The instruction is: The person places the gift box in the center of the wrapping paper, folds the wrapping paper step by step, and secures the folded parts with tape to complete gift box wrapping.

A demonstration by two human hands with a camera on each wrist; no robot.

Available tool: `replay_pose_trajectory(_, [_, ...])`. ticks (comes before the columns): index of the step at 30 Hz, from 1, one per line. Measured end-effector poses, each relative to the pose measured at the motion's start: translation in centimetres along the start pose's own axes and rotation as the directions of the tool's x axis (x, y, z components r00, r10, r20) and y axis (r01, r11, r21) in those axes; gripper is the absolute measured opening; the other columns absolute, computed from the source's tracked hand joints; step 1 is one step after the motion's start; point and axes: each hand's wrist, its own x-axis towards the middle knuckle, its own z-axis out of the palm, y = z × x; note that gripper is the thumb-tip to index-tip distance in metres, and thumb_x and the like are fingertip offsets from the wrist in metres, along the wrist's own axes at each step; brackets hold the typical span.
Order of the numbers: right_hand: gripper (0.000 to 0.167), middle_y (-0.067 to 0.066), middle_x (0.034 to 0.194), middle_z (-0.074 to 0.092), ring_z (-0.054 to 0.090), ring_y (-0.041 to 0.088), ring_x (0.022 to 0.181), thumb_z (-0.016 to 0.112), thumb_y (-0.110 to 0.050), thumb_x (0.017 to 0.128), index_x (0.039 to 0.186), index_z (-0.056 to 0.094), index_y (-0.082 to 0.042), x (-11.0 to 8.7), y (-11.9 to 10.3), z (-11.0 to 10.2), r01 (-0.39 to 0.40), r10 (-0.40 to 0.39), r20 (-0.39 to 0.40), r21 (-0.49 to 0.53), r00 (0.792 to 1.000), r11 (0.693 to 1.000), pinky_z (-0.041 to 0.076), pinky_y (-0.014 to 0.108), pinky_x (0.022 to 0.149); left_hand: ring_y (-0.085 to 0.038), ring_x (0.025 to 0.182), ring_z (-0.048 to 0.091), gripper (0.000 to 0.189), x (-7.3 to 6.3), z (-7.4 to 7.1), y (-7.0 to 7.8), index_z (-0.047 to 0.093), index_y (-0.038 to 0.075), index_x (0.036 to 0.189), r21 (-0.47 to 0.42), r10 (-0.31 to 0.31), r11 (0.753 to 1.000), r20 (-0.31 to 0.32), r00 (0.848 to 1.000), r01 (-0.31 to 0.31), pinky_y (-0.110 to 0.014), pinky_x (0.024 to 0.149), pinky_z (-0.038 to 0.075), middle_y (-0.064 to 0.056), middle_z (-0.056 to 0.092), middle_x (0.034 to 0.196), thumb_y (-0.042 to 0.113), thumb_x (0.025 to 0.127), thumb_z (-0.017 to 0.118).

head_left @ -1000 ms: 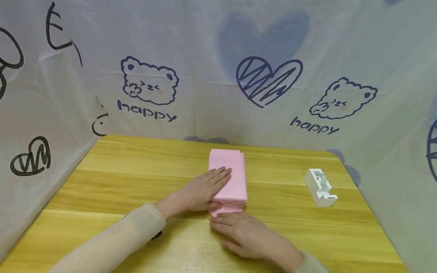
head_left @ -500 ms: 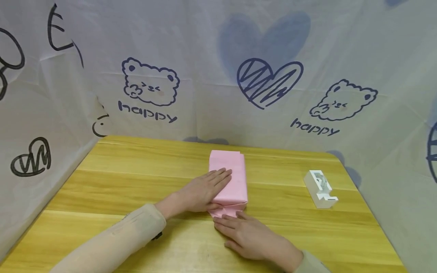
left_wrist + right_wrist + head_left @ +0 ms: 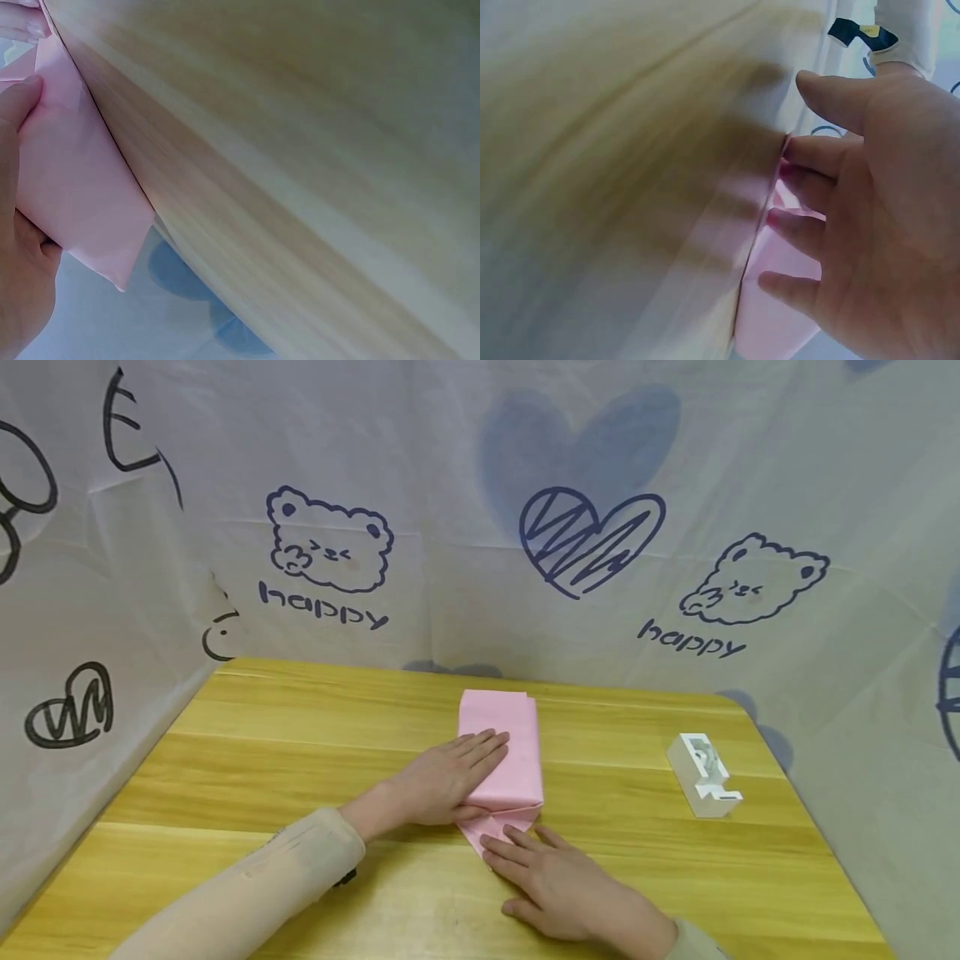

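Observation:
A block-shaped package point(image 3: 513, 772) wrapped in pink paper lies lengthwise on the table. My left hand point(image 3: 444, 783) rests flat across its top, fingers straight, with the thumb at the near end. From that near end a folded paper flap point(image 3: 517, 819) reaches toward me, narrowing to a point. My right hand point(image 3: 558, 885) touches the flap with outstretched fingertips, the thumb held apart. In the left wrist view the thumb point(image 3: 22, 101) lies against the pink paper point(image 3: 82, 180). The right wrist view shows spread fingers along the table surface, with pink paper point(image 3: 780, 262) behind them.
A white tape dispenser point(image 3: 716, 806) stands on the right side of the wooden table point(image 3: 300, 735). Behind the table hangs a white cloth point(image 3: 450, 468) printed with bears and hearts. A black strap point(image 3: 862, 31) shows at the left sleeve.
My right hand has slid slightly right and toward me along the flap, and more of the flap's pointed tip now shows. The left hand and the package have stayed in place.

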Motion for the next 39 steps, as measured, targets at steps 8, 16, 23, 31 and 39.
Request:
replay_pose_trajectory(8, [0.054, 0.0, 0.157, 0.052, 0.049, 0.02, 0.143, 0.054, -0.045, 0.107, 0.151, 0.055, -0.014, 0.5, -0.6, -0.8, 0.021, -0.023, -0.106, -0.026, 0.994, 0.999, 0.045, 0.046, 0.115, -0.034, 0.157, 0.023, 0.089, 0.1, -0.1, 0.1, 0.024, -0.002, 0.163, -0.003, -0.001, 1.0, 0.004, 1.0, 0.001, -0.043, 0.127, 0.024, -0.019, 0.021, 0.171, 0.057, 0.104, 0.053])
replay_pose_trajectory(16, [0.064, -0.002, 0.167, 0.036, 0.038, 0.019, 0.152, 0.052, -0.05, 0.107, 0.159, 0.045, -0.015, 1.0, -0.5, -0.7, 0.016, -0.017, -0.02, -0.034, 1.0, 0.999, 0.04, 0.052, 0.118, -0.034, 0.158, 0.022, 0.089, 0.1, 0.0, 0.0, 0.023, -0.002, 0.164, -0.006, 0.0, 1.0, -0.002, 1.0, 0.0, -0.043, 0.128, 0.022, -0.019, 0.02, 0.171, 0.058, 0.104, 0.052])
replay_pose_trajectory(23, [0.064, -0.004, 0.168, 0.033, 0.033, 0.016, 0.154, 0.049, -0.051, 0.108, 0.161, 0.042, -0.016, 1.0, 0.5, -0.1, 0.032, -0.032, -0.003, 0.051, 0.999, 0.998, 0.037, 0.053, 0.12, -0.033, 0.159, 0.019, 0.096, -0.2, -0.2, -0.1, 0.02, -0.001, 0.164, -0.05, -0.008, 0.999, 0.026, 1.0, 0.009, -0.043, 0.128, 0.02, -0.018, 0.016, 0.172, 0.059, 0.1, 0.059])
replay_pose_trajectory(31, [0.063, -0.001, 0.169, 0.032, 0.032, 0.017, 0.155, 0.049, -0.049, 0.108, 0.16, 0.043, -0.013, 0.7, 1.2, 0.3, 0.078, -0.074, -0.039, 0.108, 0.996, 0.991, 0.037, 0.053, 0.12, -0.033, 0.159, 0.017, 0.105, -0.1, -0.7, -0.3, 0.017, 0.0, 0.165, -0.067, -0.003, 0.998, 0.068, 0.998, 0.007, -0.043, 0.128, 0.019, -0.017, 0.013, 0.173, 0.052, 0.093, 0.073])
replay_pose_trajectory(39, [0.054, 0.0, 0.161, 0.047, 0.046, 0.02, 0.147, 0.053, -0.043, 0.108, 0.152, 0.054, -0.011, 0.2, 2.0, 0.3, 0.13, -0.116, -0.105, 0.139, 0.988, 0.982, 0.044, 0.042, 0.116, -0.034, 0.159, 0.016, 0.106, 0.0, -0.6, -0.2, 0.016, -0.001, 0.165, -0.053, 0.01, 0.999, 0.073, 0.997, -0.006, -0.043, 0.128, 0.019, -0.018, 0.013, 0.173, 0.049, 0.093, 0.075])
